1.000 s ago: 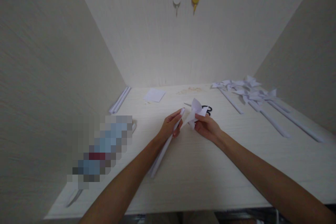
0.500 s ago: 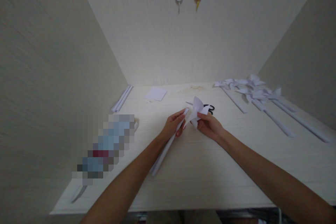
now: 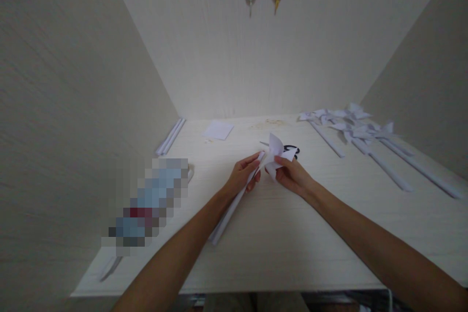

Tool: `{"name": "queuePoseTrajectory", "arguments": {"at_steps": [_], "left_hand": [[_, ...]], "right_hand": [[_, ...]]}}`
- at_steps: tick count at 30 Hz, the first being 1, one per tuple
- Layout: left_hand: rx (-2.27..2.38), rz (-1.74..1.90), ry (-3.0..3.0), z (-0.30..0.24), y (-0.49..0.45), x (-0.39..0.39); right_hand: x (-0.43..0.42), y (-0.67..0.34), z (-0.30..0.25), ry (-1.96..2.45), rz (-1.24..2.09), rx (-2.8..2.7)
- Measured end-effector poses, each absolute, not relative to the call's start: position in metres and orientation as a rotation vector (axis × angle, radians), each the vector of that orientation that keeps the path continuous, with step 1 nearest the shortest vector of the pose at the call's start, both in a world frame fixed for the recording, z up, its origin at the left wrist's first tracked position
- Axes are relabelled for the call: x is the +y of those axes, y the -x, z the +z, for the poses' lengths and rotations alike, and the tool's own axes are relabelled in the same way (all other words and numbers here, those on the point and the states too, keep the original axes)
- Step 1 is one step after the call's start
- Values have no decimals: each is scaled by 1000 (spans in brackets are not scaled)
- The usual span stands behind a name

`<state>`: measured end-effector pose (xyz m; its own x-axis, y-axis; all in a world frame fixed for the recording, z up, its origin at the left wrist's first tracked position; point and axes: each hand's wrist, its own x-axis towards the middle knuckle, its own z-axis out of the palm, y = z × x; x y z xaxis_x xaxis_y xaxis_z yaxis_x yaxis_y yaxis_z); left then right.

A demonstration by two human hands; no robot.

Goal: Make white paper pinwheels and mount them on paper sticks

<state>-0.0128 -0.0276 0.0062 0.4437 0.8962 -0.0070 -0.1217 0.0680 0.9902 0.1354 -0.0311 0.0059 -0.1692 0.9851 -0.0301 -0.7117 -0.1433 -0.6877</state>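
Paper rolled into a slim, smooth tube (image 3: 232,208) slanted up through the lower centre of the frame, where the left hand (image 3: 242,175) had its fingers curled closed around it near the upper end. Just to the right, at centre, the right hand (image 3: 293,175) pinched a white paper pinwheel (image 3: 275,146) between thumb and fingers, its thin blades curved and pointed; I could not tell whether tube and pinwheel touched. Behind the pinwheel lay scissors (image 3: 291,146) with black looped handles, partly hidden. Left of centre, a flat square sheet (image 3: 218,130) lay on the pale, faintly streaked table (image 3: 278,248); farther left, rolled tubes (image 3: 170,136) sat side by side. At right, creased pinwheels (image 3: 353,131) overlapped on round paper sticks (image 3: 389,171). Pixelation covered an object (image 3: 155,195) at lower left.
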Motion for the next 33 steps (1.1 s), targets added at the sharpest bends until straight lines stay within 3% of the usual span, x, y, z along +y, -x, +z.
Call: {"name": "queuePoseTrajectory", "arguments": {"at_steps": [33], "left_hand": [[767,914,-1246,8,12,-32]], "right_hand": [[-32,-138,7,581,1688,-619]]}}
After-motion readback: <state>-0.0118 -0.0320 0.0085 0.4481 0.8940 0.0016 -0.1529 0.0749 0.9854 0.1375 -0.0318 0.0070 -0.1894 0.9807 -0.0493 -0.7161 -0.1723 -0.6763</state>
